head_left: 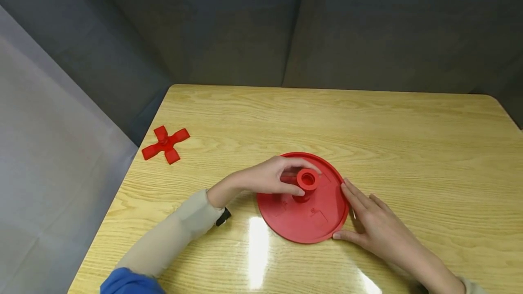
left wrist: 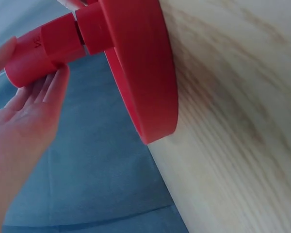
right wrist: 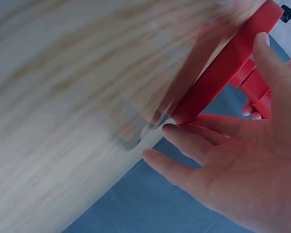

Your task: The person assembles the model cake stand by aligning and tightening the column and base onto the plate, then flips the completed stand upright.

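A round red disc (head_left: 292, 228) with a raised rim lies on the table. From its middle rises a red post (left wrist: 93, 28), topped by a hollow red cylinder (head_left: 307, 179) with small markings on its side. My left hand (head_left: 267, 177) holds this cylinder, thumb on the near side and fingers behind. A thin dark seam shows between cylinder and post in the left wrist view. On the disc's right edge rests my right hand (head_left: 373, 226), its fingers fairly straight along the rim and its thumb touching the rim's near right part.
A red cross-shaped piece (head_left: 165, 144) with a small central knob lies near the table's left edge. The wooden table (head_left: 408, 139) has rounded far corners, and dark grey cloth (head_left: 229, 26) hangs behind it. Pale cloth (head_left: 53, 158) hangs on the left.
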Demonstrator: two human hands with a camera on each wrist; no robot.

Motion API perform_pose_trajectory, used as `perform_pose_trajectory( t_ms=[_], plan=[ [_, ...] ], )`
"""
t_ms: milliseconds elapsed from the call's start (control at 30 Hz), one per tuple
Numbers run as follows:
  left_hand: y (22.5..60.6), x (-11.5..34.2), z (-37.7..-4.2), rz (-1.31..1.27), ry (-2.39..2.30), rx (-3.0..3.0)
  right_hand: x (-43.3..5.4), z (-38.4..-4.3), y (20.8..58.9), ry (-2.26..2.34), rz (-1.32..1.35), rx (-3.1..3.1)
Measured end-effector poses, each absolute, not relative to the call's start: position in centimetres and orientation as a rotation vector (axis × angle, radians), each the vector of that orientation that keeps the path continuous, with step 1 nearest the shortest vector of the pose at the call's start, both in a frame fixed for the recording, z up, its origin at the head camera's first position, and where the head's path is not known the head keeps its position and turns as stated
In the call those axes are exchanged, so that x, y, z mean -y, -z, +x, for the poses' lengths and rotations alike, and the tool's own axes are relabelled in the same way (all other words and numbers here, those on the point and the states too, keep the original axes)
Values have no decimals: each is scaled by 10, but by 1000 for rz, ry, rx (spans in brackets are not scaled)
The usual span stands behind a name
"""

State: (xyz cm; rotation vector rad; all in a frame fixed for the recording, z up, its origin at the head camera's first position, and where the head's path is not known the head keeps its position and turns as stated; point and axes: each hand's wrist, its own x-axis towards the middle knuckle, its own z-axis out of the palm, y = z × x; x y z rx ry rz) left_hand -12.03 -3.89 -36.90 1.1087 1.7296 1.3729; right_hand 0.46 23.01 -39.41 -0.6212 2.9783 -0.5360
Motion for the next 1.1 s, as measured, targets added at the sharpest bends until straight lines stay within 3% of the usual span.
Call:
perform_pose_trajectory(
  t_ms=[267, 633, 1100],
  plan=[
    [369, 41, -118, 1102, -1405, -1788, -230, 4, 393, 537, -637, -2991],
    [363, 30, -82, 1027, -1278, -2469, -230, 3, 391, 523, -636, -2986],
    [369, 30, -93, 1026, -1425, -2237, -230, 3, 393, 517, -610, -2961]
  ],
)
